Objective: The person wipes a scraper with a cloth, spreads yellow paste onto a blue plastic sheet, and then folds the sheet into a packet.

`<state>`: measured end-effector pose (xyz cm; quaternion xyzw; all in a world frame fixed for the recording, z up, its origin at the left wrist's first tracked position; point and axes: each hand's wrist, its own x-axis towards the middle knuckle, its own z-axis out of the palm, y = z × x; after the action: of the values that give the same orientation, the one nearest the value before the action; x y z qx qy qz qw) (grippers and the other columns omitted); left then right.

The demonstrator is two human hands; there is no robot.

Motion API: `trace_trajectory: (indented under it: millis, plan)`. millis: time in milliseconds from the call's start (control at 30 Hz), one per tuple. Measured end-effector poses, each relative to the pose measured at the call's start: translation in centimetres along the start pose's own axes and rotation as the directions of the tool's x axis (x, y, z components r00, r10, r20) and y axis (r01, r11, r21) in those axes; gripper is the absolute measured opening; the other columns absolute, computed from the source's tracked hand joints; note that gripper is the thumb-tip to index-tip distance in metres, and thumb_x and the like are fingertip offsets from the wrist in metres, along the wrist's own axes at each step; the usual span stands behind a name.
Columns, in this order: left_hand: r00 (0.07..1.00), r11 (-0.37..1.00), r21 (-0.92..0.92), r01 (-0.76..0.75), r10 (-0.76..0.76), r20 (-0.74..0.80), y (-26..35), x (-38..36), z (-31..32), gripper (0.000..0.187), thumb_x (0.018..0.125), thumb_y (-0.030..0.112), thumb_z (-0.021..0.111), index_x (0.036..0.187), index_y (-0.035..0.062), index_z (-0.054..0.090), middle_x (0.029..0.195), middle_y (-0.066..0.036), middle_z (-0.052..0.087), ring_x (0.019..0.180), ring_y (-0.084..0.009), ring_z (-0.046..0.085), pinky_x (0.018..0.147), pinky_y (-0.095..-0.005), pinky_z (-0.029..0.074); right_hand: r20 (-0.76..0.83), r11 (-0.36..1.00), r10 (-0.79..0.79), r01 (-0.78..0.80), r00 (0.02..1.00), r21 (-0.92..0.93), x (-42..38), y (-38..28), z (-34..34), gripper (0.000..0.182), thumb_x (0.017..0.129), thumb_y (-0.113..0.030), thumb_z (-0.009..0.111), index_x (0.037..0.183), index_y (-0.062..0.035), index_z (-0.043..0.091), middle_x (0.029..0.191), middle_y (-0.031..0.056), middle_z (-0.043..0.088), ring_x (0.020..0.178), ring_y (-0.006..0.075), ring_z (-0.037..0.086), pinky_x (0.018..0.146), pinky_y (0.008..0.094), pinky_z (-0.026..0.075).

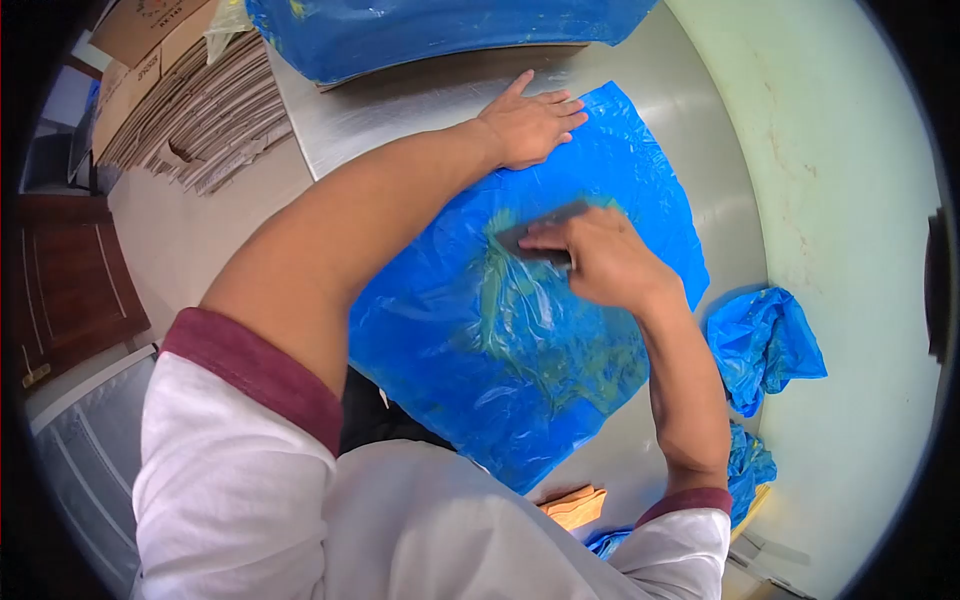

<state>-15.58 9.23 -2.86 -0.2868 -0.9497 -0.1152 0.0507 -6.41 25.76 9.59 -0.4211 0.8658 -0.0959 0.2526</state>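
A large blue plastic sheet (420, 330) lies flat over a metal table, with greenish-yellow smears across its middle. My left hand (532, 122) rests on its upper edge, fingers spread. Near the centre my right hand (612, 258) grips a dark flat scraper (540, 238), somewhat blurred. The scraper's blade is right over the wrinkled, smeared part of the plastic. Part of its handle is hidden by my fingers.
A blue plastic-covered block (450, 40) stands at the table's (330, 120) far side. Crumpled blue plastic (765, 345) lies at the right, by the pale wall (850, 200). Stacked flat cardboard (200, 120) is at the left. An orange cloth-like piece (575, 508) sits near my body.
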Motion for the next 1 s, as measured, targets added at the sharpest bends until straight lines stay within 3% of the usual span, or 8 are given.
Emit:
trace_trajectory:
  millis: [100,167,367,467,533,767,867,1000]
  plan:
    - [1.0,1.0,0.023,0.007,-0.007,0.004,0.2,0.1,-0.3,0.048,0.105,0.037,0.038,0.149,0.0185,0.043,0.157,0.001,0.038,0.147,-0.0179,0.032,0.12,-0.059,0.014,-0.07,0.998,-0.058,0.06,0.996,0.031,-2.3,-1.6,1.6,0.042,0.066,0.002,0.061,0.104,-0.0097,0.076,0.1,0.0138,0.073,0.092,0.0347,0.069,0.081,0.0428,0.055]
    - [1.0,1.0,0.009,0.021,-0.021,-0.004,0.4,0.2,0.2,0.048,0.105,0.036,0.039,0.149,0.0181,0.043,0.157,0.0,0.038,0.146,-0.0181,0.032,0.12,-0.06,0.015,-0.045,0.998,-0.032,0.03,0.998,-0.047,-2.8,-2.4,1.7,0.042,0.069,0.002,0.062,0.106,-0.0117,0.075,0.102,0.0116,0.073,0.094,0.0336,0.069,0.08,0.0437,0.055]
    - [0.968,0.895,-0.403,0.19,-0.24,-0.077,1.9,-4.8,-2.0,0.048,0.105,0.034,0.038,0.15,0.0171,0.042,0.158,-0.004,0.037,0.147,-0.0241,0.031,0.12,-0.0585,0.015,-0.161,0.992,-0.119,0.109,0.98,-0.069,-0.9,-1.9,-0.9,0.043,0.072,0.001,0.062,0.111,-0.0138,0.074,0.108,0.0098,0.072,0.1,0.032,0.067,0.084,0.0441,0.053]
    - [0.996,0.994,-0.085,0.071,-0.075,-0.053,1.1,-8.0,-0.8,0.049,0.105,0.034,0.037,0.152,0.0174,0.038,0.159,-0.005,0.034,0.148,-0.0258,0.029,0.12,-0.0571,0.015,-0.2,0.985,-0.153,0.133,0.968,-0.109,2.0,-1.7,0.4,0.042,0.071,0.001,0.063,0.109,-0.0137,0.074,0.106,0.0101,0.072,0.1,0.0323,0.067,0.083,0.0445,0.053]
    - [0.996,0.997,-0.028,0.076,-0.077,-0.034,1.0,-7.9,-1.4,0.05,0.105,0.035,0.037,0.152,0.0176,0.037,0.16,-0.004,0.033,0.149,-0.0252,0.027,0.12,-0.057,0.015,-0.158,0.987,-0.143,0.13,0.977,-0.091,1.8,-1.8,0.8,0.046,0.071,0.004,0.06,0.111,-0.0125,0.073,0.112,0.0099,0.071,0.105,0.0324,0.066,0.086,0.0428,0.053]
    - [0.996,0.996,0.009,0.086,-0.086,-0.002,1.4,-8.3,-1.5,0.049,0.106,0.035,0.035,0.153,0.0201,0.037,0.16,-0.001,0.033,0.148,-0.0232,0.027,0.12,-0.0569,0.015,0.025,0.996,-0.077,0.078,0.997,-0.045,-2.1,-3.6,1.8,0.037,0.071,-0.001,0.064,0.102,-0.0154,0.077,0.095,0.0126,0.073,0.091,0.0325,0.069,0.078,0.0436,0.055]
    - [0.993,0.993,-0.011,0.116,-0.116,-0.009,1.4,-8.2,-1.4,0.049,0.106,0.035,0.035,0.152,0.0208,0.037,0.16,-0.001,0.033,0.148,-0.0226,0.028,0.12,-0.0569,0.015,0.196,0.996,-0.006,0.023,0.98,-0.089,-4.4,-5.2,1.9,0.04,0.074,0.003,0.061,0.106,-0.0164,0.076,0.113,0.0056,0.072,0.099,0.0293,0.068,0.081,0.0415,0.055]
    - [0.992,0.989,-0.068,0.128,-0.127,0.024,1.8,-8.4,-1.7,0.048,0.106,0.035,0.036,0.151,0.0203,0.039,0.16,-0.001,0.033,0.149,-0.022,0.027,0.12,-0.0557,0.016,0.15,0.995,0.002,0.014,0.989,-0.103,-5.6,-6.2,1.5,0.041,0.073,0.003,0.063,0.108,-0.0164,0.076,0.113,0.0066,0.072,0.102,0.0293,0.067,0.082,0.0401,0.055]
